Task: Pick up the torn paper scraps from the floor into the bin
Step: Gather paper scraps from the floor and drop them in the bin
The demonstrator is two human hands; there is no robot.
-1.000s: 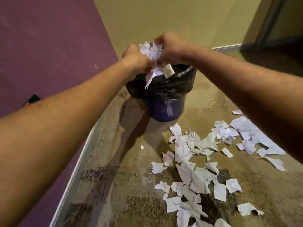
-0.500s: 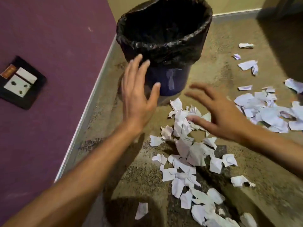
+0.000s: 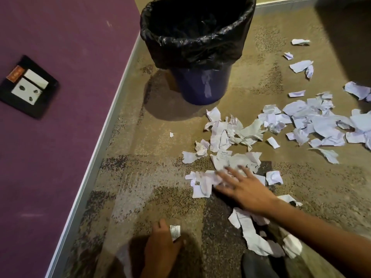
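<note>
A blue bin [image 3: 202, 85] lined with a black bag [image 3: 192, 51] stands on the carpet near the purple wall. Several torn white paper scraps [image 3: 226, 135] lie scattered on the floor in front of it and to its right. My right hand [image 3: 243, 187] lies flat with spread fingers on scraps in the middle of the pile, blurred by motion. My left hand [image 3: 160, 245] is low on the carpet near the bottom edge, its fingers closing on a single small scrap [image 3: 175, 232].
The purple wall [image 3: 60, 137] with a black wall socket [image 3: 28, 87] runs along the left, edged by a pale skirting strip [image 3: 96, 149]. More scraps [image 3: 321, 121] spread to the right edge. A dark shape [image 3: 259, 265] sits at the bottom.
Both hands dropped a bunch of scraps over the bin, then came down to the floor. The right hand now rests on the pile and the left has reached a lone scrap.
</note>
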